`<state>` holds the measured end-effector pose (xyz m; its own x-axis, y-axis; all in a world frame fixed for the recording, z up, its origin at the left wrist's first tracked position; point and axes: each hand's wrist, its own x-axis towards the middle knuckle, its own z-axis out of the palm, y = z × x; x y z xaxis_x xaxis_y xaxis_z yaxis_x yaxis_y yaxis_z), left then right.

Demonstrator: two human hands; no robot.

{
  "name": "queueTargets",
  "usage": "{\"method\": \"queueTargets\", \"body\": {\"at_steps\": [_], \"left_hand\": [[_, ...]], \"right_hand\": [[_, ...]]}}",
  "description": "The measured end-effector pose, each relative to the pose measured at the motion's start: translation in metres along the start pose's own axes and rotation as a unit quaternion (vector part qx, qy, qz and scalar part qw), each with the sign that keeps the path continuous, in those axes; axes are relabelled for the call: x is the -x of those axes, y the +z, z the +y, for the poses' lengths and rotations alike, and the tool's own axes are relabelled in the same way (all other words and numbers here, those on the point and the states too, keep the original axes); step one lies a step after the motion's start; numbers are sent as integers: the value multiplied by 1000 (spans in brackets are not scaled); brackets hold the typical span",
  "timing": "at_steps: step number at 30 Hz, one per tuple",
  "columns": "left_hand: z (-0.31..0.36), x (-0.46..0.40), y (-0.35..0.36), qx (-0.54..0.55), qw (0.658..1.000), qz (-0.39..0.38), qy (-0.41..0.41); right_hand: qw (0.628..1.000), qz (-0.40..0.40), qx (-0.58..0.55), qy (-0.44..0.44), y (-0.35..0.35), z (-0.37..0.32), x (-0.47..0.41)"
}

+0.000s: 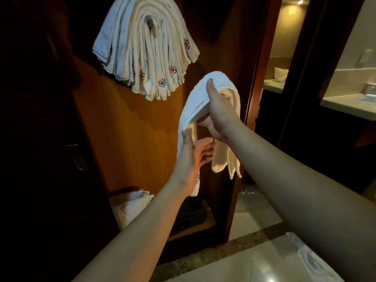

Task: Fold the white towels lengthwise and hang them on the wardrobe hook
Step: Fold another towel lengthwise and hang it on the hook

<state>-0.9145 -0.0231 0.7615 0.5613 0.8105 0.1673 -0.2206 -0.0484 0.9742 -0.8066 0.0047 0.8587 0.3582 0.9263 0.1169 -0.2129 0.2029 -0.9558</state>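
Observation:
A folded white towel point(198, 98) drapes over my right hand point(218, 110), which grips it at the bend with the thumb on top; both ends hang down. Lower, my left hand point(191, 157) has its thumb on the towel's left strand and its fingers spread out behind it. Up and to the left, several folded white towels point(146, 51) with small embroidered flower marks hang in a thick bundle over the wardrobe hook point(150, 21), which is mostly hidden under them. The held towel hangs apart from that bundle, to its lower right.
The wooden wardrobe back panel point(130, 135) is behind the towels. A white bag point(132, 204) and a dark box point(191, 216) sit on the wardrobe floor. A dark door with a handle point(78, 157) stands at left. A bathroom counter point(345, 102) lies at right.

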Motion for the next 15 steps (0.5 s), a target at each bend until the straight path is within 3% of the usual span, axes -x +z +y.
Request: {"method": "queueTargets", "body": {"at_steps": [3, 10, 15], "left_hand": [[17, -23, 9, 25, 1000, -1, 4], [53, -74, -9, 182, 967, 151, 99], [86, -101, -59, 122, 941, 281, 144]], "right_hand": [[998, -56, 19, -12, 12, -9, -3], [988, -101, 87, -76, 22, -29, -29], [944, -27, 287, -161, 23, -24, -69]]}}
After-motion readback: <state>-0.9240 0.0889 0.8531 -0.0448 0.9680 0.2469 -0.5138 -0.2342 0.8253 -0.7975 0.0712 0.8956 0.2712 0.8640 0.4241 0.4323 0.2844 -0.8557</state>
